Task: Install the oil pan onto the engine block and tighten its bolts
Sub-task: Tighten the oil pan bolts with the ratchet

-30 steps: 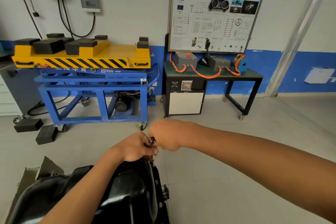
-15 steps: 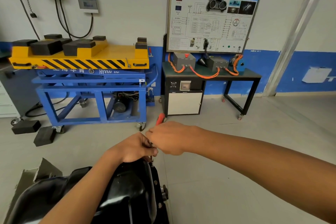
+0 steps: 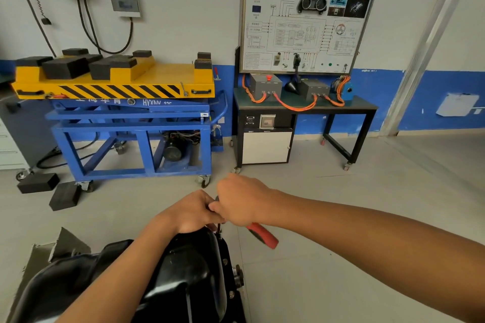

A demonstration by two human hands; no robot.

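A black oil pan (image 3: 189, 270) fills the bottom of the head view, with small bolt heads along its right flange (image 3: 225, 261). At the pan's far corner my left hand (image 3: 189, 214) curls around the head end of a ratchet wrench, steadying it over the flange. My right hand (image 3: 242, 203) grips the same wrench by its red handle (image 3: 262, 236), which sticks out low and to the right below my fist. The socket and the bolt under it are mostly hidden by my fingers.
On the floor ahead stand a blue wheeled lift cart with a yellow top (image 3: 115, 81) and a black bench with a training panel (image 3: 307, 23). Two black blocks (image 3: 52, 189) lie at left. Grey metal (image 3: 52, 246) shows left of the pan.
The wrench's red handle has swung from above my right hand to below and right of it. My right hand turned with it. My left hand stayed at the pan's corner.
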